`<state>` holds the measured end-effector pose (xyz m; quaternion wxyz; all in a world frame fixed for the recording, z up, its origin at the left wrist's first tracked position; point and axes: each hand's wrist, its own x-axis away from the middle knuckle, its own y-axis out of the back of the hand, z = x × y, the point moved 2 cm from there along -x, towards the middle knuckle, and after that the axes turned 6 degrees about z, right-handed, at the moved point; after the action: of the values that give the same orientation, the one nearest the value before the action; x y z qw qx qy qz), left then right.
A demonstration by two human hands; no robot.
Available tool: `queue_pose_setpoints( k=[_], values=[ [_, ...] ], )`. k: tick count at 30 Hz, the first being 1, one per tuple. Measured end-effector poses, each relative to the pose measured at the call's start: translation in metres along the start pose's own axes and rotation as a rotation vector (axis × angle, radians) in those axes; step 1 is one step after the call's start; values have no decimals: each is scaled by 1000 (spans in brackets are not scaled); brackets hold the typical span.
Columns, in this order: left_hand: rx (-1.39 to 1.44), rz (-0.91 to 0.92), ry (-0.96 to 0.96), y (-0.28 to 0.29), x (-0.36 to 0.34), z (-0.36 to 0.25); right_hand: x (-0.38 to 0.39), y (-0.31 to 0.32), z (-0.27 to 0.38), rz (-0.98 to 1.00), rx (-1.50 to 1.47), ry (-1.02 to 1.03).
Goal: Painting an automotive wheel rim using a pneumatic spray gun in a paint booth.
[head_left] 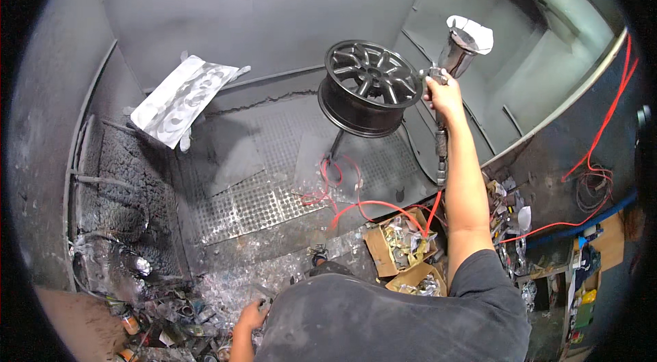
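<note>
You stand at the open front of a grey spray booth point(205, 6), its grated floor point(260, 191) running back to the rear wall. The biggest thing on it is the dark alloy wheel point(369, 85), raised on a thin stand point(334, 146) toward the back right of the floor, its spoked face tilted up and toward you. Leaning in the back left corner is an overspray-marked sheet point(181, 98). At the front edge sit cardboard boxes of scrap point(400, 246), and a red air hose point(383, 206) loops across the floor to your tool. Your right hand point(443, 94) is clamped round the grip of the spray gun point(455, 54), whose cup stands up and away from you; the wheel lies just to the left of the gun, close beside it, so the right hand is by far the nearer. Your left hand point(250, 317) hangs low by the front left clutter of cans point(171, 321); whether it holds anything, you cannot tell.
</note>
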<state>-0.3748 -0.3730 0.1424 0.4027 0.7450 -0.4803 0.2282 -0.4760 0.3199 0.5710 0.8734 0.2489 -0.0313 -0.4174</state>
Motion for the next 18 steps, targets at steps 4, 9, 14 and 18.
queue_pose_setpoints(
  k=[4, 9, 14, 18],
  values=[
    [1, 66, 76, -8, -18, 0, -54, 7, 4, 50, -45, -56],
    [132, 18, 78, 10, -61, -47, -123, 1, -9, 52, -21, -75],
    [143, -154, 77, 45, -90, -98, -172, -2, -42, 51, 25, -102],
    [186, -235, 70, 67, -82, -134, -192, 2, -62, 44, 46, -102]
  ],
)
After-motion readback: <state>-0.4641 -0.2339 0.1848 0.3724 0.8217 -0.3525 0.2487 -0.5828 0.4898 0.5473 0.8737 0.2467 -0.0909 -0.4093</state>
